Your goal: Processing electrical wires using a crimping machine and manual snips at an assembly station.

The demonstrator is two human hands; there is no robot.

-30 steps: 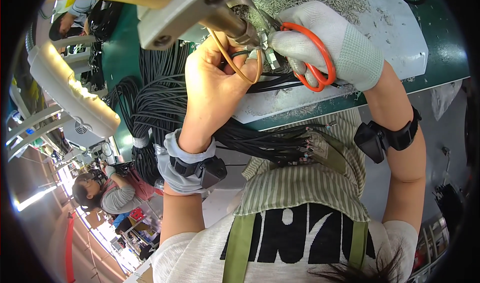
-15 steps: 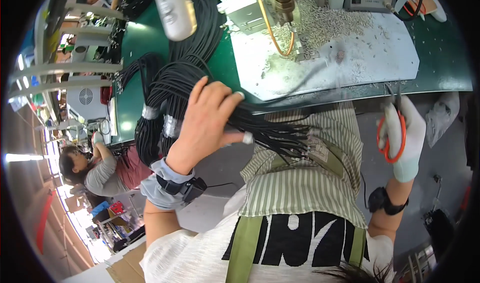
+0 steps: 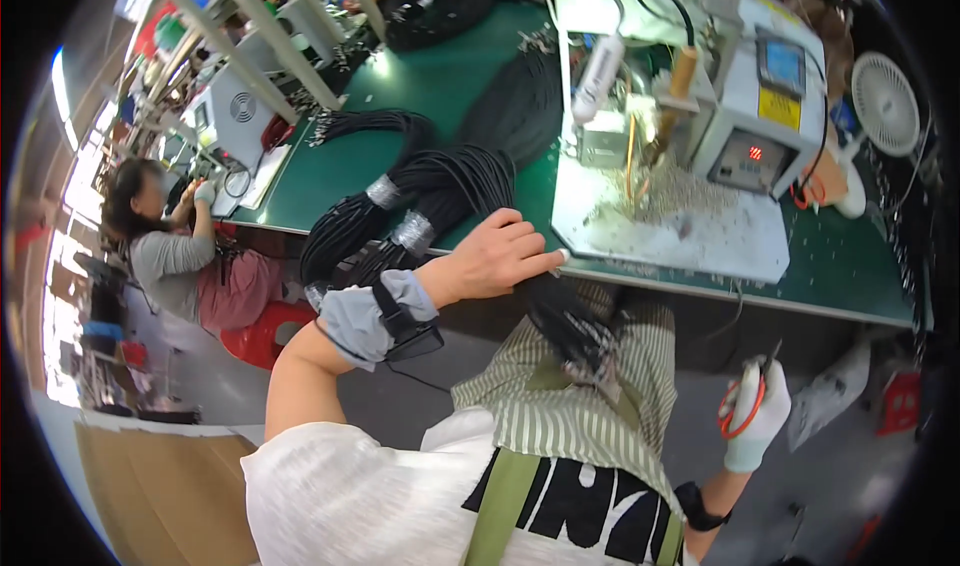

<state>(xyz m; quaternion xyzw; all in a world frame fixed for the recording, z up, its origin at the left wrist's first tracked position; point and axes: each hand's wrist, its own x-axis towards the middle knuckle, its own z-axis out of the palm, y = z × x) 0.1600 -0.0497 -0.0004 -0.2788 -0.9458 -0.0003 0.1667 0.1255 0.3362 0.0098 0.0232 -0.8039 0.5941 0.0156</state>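
Observation:
My bare left hand, with a white cover on a fingertip, is closed over a thick bundle of black cables at the table's front edge. Below the hand, the loose cable ends hang down onto the striped apron. Their tips look silvery. Silvery wrap binds part of the bundle on the table. Off to the right, below the table edge, my gloved right hand grips scissors by their orange-red handles, blades pointing up and away from the cables.
A white board strewn with small metal bits lies on the green table beneath a bench machine. Beside it stand a control box and a white fan. Another person sits at the left.
The view has swung, showing more of the machine and table. My right hand, with the scissors, is lower and farther from the table edge. My left hand stays on the cables.

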